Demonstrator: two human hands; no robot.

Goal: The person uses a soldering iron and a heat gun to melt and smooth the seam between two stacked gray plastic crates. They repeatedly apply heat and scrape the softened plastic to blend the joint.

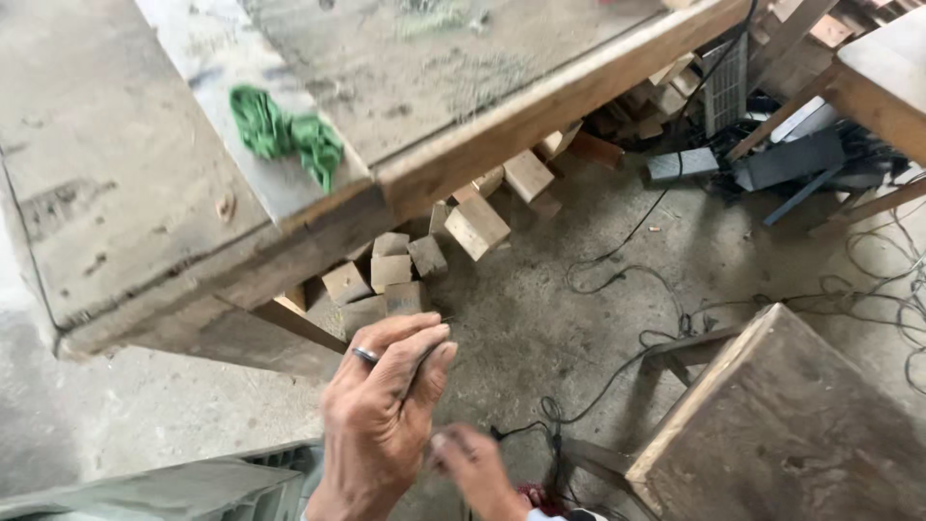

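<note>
Left hand (384,410): near centre, ringed, fingers curled together; any object inside is hidden, grasp cannot be told.
Right hand (475,470): blurred, just right of it; state unclear.
Wooden blocks (386,280): floor, just beyond, under workbench (135,193).
Green cloth (287,133): on workbench, far left.
Stool (781,425): near right.

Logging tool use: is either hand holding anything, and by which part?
Cannot be told. The left hand is curled, fingers pinched, near the blurred right hand; no object shows.
</note>
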